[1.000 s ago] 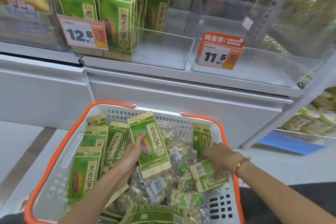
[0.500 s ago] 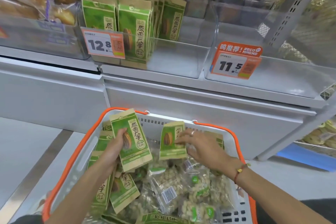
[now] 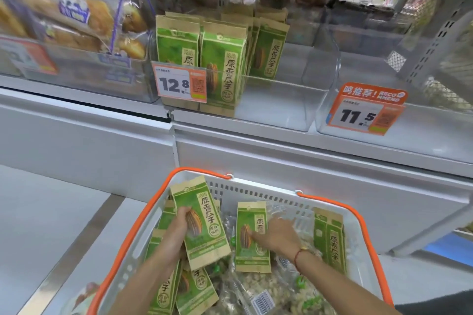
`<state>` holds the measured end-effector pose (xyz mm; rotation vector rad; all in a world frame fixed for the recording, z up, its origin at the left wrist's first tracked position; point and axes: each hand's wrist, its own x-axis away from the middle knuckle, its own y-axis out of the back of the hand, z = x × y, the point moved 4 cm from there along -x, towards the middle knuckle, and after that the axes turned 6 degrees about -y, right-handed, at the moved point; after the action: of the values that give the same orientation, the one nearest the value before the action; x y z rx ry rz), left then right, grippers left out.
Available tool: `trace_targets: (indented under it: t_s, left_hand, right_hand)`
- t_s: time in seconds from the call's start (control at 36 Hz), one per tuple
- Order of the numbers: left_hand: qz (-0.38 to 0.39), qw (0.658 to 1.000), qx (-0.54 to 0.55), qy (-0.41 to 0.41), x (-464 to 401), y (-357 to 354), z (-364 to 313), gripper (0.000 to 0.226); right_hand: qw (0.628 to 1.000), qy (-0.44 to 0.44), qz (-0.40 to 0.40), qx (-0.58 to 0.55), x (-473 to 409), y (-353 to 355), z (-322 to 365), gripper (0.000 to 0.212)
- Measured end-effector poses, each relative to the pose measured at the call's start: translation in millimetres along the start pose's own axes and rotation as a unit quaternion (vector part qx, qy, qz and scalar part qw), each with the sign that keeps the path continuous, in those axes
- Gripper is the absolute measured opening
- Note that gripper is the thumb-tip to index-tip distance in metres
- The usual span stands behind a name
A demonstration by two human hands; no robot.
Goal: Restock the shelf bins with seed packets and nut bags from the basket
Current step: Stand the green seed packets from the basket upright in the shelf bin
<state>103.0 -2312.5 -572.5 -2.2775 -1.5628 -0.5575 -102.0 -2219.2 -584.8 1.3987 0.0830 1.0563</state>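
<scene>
Restocking is partly done: the left bin (image 3: 268, 100) holds several seed packets yet has room, the left hand (image 3: 179, 225) grips one seed packet (image 3: 204, 222), the right hand (image 3: 277, 234) pinches another (image 3: 249, 250) above the basket (image 3: 355, 225), and the right bin (image 3: 422, 130) looks empty.

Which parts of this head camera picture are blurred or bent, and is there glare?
Head view: the bread bags at upper left and the right hand are smeared by motion; the shelf edge bows from the wide lens; soft glare lies on the clear bin wall; the 12.8 price tag reads sharply.
</scene>
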Motion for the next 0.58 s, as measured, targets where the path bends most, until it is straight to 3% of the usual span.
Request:
trace_targets:
  t_s: [0.11, 0.28, 0.42, 0.5, 0.58]
  left_hand:
    - [-0.016, 0.999, -0.047, -0.017, 8, 2, -1, 0.037]
    - [-0.042, 0.994, -0.091, -0.044, 18, 1, -15, 0.031]
    - [-0.023, 0.995, -0.09, -0.039, 22, -21, -30, 0.039]
    - [0.017, 1.0, -0.003, -0.018, 34, -44, -54, 0.042]
    - [0.085, 0.995, 0.041, -0.036, 40, -65, -71, 0.082]
  right_hand:
    - [0.987, 0.01, 0.067, -0.146, -1, 3, 17, 0.016]
    - [0.975, 0.082, 0.061, -0.199, 31, 73, 32, 0.025]
    - [0.918, 0.162, 0.163, -0.323, 75, 116, 38, 0.043]
    - [0.917, 0.182, 0.106, -0.337, 85, 117, 44, 0.044]
    - [0.908, 0.201, 0.031, -0.366, 96, 123, 45, 0.037]
